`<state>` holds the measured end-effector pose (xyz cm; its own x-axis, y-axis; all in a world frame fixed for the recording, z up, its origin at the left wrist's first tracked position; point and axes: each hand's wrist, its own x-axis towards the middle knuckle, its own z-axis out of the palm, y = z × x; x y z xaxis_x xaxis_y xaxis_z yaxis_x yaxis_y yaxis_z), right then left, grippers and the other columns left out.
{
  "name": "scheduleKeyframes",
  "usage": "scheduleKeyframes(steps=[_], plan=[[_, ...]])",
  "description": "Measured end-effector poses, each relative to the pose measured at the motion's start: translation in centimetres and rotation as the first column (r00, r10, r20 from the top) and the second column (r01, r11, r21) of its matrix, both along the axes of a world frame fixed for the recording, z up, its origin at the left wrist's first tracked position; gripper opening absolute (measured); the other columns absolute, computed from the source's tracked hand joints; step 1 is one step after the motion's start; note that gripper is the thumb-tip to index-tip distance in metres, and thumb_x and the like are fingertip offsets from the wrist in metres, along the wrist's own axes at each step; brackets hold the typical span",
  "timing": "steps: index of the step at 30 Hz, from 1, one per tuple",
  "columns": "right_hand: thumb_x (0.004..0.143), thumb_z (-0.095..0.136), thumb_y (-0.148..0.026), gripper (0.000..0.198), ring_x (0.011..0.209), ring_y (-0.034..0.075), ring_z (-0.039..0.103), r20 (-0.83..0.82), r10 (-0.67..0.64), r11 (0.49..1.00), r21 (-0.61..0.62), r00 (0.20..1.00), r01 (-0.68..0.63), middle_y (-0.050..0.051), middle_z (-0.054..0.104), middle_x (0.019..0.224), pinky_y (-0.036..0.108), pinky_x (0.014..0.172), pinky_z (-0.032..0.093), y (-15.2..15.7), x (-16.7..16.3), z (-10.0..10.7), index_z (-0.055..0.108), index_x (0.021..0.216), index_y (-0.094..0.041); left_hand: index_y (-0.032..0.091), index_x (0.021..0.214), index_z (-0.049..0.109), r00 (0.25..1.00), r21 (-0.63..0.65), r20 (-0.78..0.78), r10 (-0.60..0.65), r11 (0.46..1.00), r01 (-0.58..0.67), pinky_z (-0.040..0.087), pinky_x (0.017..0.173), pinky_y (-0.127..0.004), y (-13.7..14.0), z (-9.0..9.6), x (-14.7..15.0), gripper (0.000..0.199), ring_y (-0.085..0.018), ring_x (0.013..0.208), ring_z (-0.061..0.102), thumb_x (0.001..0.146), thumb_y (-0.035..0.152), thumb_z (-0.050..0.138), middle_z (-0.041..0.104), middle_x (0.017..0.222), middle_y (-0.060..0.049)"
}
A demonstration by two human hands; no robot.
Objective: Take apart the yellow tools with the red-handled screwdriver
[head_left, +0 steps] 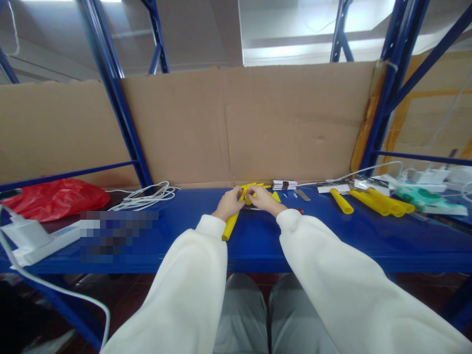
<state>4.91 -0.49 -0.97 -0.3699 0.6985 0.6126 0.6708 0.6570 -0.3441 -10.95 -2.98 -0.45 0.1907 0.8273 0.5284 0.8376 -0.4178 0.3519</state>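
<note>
My left hand [229, 202] is closed around a yellow plastic tube-like handle [230, 228], whose near end slants down toward the table's front. Close against it, my right hand [263, 199] has its fingers bent and pressed together at the upper end of the yellow piece; what they pinch is too small to make out. More yellow parts [276, 197] lie behind and beside the hands. Under my right wrist a thin tool with a red end [301, 211] shows in part. Small metal bits [295, 195] and a flat metal strip [303, 195] rest to the right.
A stack of white-and-dark packs [284, 185] stands by the cardboard wall [295, 128]. Yellow handles [372, 202] and a green-and-white bag [416, 196] lie right on the blue table [199, 231]. To the left are a coiled white cable [147, 197], red bag [70, 196] and power strip [47, 248].
</note>
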Motion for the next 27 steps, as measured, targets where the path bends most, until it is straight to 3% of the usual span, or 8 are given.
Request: scheduleKeyframes(steps=[17,23,27], plan=[[0.093,0.05,-0.012,0.017,0.088,0.02,0.065,0.188,-0.055,0.996,0.086,0.981,0.039,0.009,0.072,0.094,0.03,0.08,0.045,-0.9,0.2,0.4,0.066,0.09,-0.018,0.023,0.084,0.058,0.999,-0.007,0.039,-0.002,1.0,0.002,0.053,0.083,-0.033,-0.1,0.0,0.2,0.014,-0.025,0.096,0.07,0.074,0.018,0.067,0.073,0.093,-0.005],[0.097,0.044,-0.014,0.02,0.101,0.025,0.063,0.347,-0.123,0.987,0.14,0.93,0.078,0.014,0.071,0.098,0.036,0.089,0.041,-1.7,0.7,0.9,0.065,0.096,-0.015,0.023,0.088,0.059,0.994,-0.02,0.011,0.108,0.994,-0.107,0.052,0.08,-0.031,-0.2,0.1,0.0,0.014,-0.025,0.094,0.071,0.077,0.018,0.065,0.073,0.092,-0.005],[0.097,0.043,-0.015,0.022,0.1,0.024,0.064,0.289,-0.179,0.98,0.138,0.94,0.144,0.014,0.072,0.099,0.037,0.09,0.041,-1.7,1.6,1.7,0.065,0.098,-0.016,0.023,0.09,0.06,0.992,-0.024,0.008,0.125,0.992,-0.125,0.052,0.08,-0.03,-0.3,0.2,-0.1,0.016,-0.025,0.096,0.071,0.077,0.018,0.065,0.074,0.093,-0.005]])
